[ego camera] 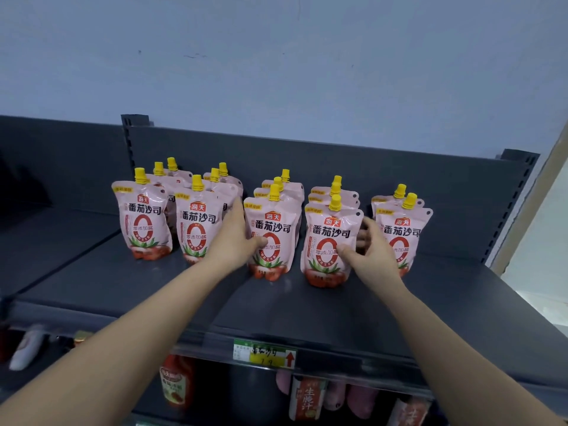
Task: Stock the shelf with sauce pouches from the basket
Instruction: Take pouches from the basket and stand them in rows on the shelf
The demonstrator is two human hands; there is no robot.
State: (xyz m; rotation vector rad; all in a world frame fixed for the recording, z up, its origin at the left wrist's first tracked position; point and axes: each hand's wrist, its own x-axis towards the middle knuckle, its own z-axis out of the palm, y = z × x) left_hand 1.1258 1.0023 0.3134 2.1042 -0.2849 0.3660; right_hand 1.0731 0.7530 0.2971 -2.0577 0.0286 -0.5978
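While I straighten stock on the shelf, my left hand grasps the third pouch by its edge, my right hand the fourth pouch. Basket out of view; next I'd let go and fetch more for the short last row.

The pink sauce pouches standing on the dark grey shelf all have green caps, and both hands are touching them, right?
Not quite: the head view shows yellow caps, not green. The rest holds: the pink plastic sauce pouches stand on the dark grey metal shelf, and the left hand and right hand touch them.
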